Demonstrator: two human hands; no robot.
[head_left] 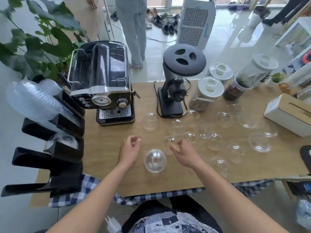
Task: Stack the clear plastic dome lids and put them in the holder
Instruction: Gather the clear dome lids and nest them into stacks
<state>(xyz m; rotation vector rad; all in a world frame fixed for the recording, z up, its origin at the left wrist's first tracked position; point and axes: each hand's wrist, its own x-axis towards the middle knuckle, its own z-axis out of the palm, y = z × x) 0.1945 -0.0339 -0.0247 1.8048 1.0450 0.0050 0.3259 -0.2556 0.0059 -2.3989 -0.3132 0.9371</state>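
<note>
Several clear plastic dome lids lie scattered over the wooden table. One small stack of dome lids sits between my hands near the front edge. My left hand hovers just left of it, fingers loosely curled and holding nothing. My right hand is to its right, fingers apart, close to a single dome lid. A black tiered holder stands at the table's left end, with dome lids in one slot and clear cups stacked in an upper one.
A black espresso machine and a black grinder stand at the back. White-lidded jars and a white tissue box are to the right. A person stands beyond the table.
</note>
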